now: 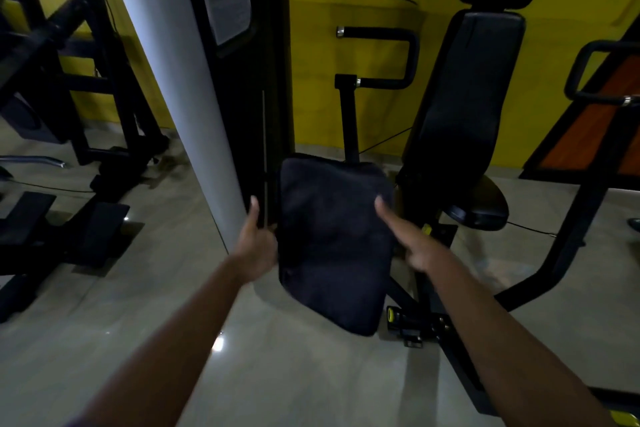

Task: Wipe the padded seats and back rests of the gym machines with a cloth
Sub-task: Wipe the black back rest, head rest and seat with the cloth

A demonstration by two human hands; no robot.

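In the head view I see my left grip [255, 246] closed on the left edge of a dark cloth [334, 246], thumb up. My right grip [412, 243] is loosely open, fingers extended at the cloth's right edge; the blur stops me telling whether it has hold. The cloth hangs spread between both grips. Beyond the right grip stands the black back rest [467, 97], with the padded seat [479, 206] just right of it.

head-worn view, angled down, close over arms
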